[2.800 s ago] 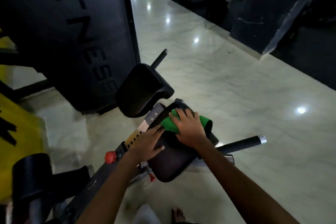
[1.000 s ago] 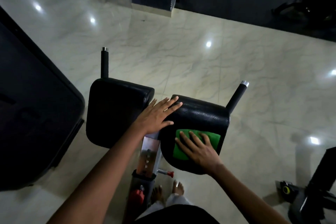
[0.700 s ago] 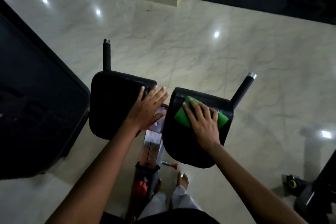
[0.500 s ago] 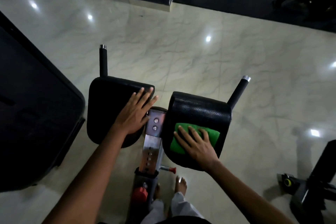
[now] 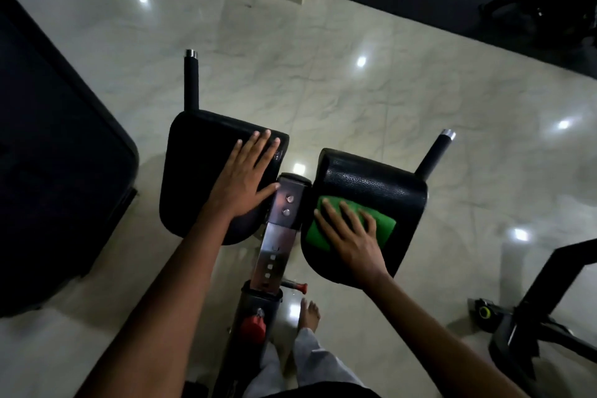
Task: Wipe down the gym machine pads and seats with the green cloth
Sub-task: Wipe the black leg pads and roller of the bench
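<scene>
Two black padded cushions sit side by side on a gym machine below me. On the right pad [image 5: 371, 184] lies the green cloth [image 5: 384, 223], and my right hand [image 5: 352, 236] presses flat on it with fingers spread, over the pad's near half. My left hand [image 5: 245, 178] rests flat on the inner side of the left pad [image 5: 193, 178], fingers straight. A steel adjustment post [image 5: 277, 245] with holes runs between the pads.
A black handle [image 5: 191, 81] sticks out beyond the left pad and another handle [image 5: 434, 155] beyond the right one. Red knobs [image 5: 253, 326] sit on the post near my bare foot [image 5: 310, 313]. A large dark machine [image 5: 58, 152] stands left; a black frame [image 5: 542, 307] stands right on the marble floor.
My right hand has kept rubbing the cloth back and forth over the right pad and is now on its near half. My left hand slid from the post onto the left pad.
</scene>
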{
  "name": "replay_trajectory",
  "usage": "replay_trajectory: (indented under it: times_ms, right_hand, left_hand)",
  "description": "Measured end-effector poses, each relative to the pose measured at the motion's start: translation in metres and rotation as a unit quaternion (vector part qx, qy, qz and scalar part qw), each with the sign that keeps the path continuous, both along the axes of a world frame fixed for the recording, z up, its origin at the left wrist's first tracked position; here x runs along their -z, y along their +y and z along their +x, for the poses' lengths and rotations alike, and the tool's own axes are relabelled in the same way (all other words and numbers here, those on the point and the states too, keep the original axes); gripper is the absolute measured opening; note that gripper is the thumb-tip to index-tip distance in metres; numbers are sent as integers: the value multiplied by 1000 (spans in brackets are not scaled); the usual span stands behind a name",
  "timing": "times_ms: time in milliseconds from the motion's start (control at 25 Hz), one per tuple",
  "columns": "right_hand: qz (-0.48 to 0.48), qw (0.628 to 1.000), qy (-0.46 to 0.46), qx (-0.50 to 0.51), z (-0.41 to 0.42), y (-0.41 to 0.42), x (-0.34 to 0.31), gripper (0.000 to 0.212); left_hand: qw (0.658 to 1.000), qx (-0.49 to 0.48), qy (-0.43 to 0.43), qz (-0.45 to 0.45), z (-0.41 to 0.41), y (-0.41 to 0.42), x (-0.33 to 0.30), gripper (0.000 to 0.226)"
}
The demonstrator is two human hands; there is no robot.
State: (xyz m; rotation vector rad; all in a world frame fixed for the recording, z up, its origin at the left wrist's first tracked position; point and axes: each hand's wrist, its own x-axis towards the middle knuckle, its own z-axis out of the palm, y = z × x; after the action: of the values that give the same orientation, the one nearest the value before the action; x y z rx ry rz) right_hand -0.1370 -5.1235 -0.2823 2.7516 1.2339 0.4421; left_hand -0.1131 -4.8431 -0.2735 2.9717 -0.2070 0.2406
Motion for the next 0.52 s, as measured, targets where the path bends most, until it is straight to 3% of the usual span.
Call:
replay_trajectory:
  times_ms: [120, 200, 360, 520]
  right_hand:
    - [-56, 994, -3, -90, 1, -12, 1, 72]
    - [-37, 996, -14, -86, 23, -2, -13, 58]
    - [64, 997, 19, 44, 47, 24, -31, 71]
    - [-11, 998, -10, -63, -1, 2, 11, 57]
  left_hand:
    - [1000, 5, -6, -4, 0, 0, 0, 81]
    - [1000, 2, -10, 1, -1, -1, 1, 78]
    - [1000, -6, -9, 9, -2, -5, 1, 76]
    - [1000, -8, -11, -10, 0, -6, 0, 82]
